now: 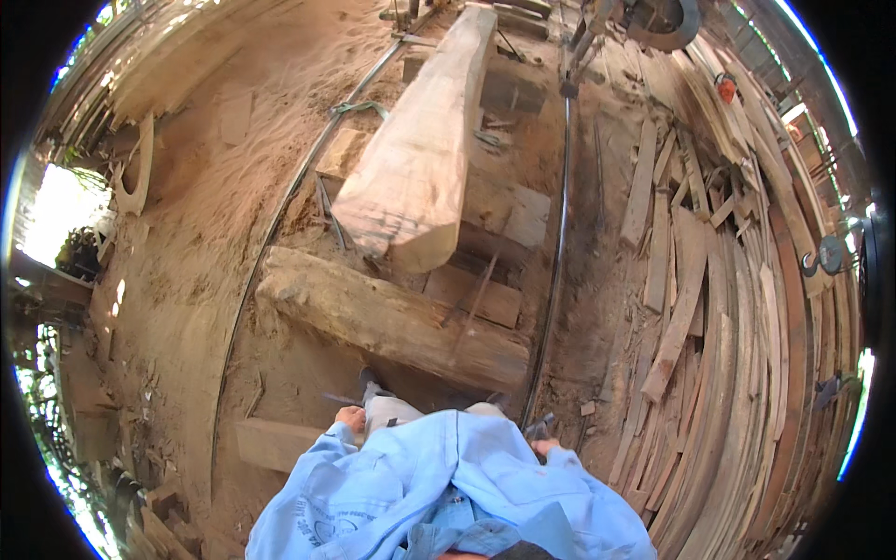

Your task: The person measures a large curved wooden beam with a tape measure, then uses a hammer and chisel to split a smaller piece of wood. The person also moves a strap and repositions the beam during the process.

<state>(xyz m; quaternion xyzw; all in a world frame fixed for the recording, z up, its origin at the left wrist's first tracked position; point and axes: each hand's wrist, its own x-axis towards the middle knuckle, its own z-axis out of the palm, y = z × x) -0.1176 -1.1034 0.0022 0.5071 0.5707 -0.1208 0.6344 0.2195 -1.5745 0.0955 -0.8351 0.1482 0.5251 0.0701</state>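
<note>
My left hand (351, 417) hangs low beside my left leg, its fingers curled. A thin dark piece sticks out just ahead of it, too small to name. On the other side my right hand (545, 446) shows only in part past the blue sleeve, seemingly closed round a small dark object (539, 427) whose kind I cannot make out. Just ahead of my feet a rough log (392, 317) lies crosswise. Beyond it a long squared timber (420, 149) rests on wooden blocks, its sawn end toward me. Neither hand touches the timber or the log.
Metal rails (563, 205) run along both sides of the timber over sandy ground. Stacked boards and slabs (747, 373) fill the right side. A hook (826, 257) hangs at far right. A wheeled machine part (661, 21) stands at the far end; a short beam (277, 444) lies at left.
</note>
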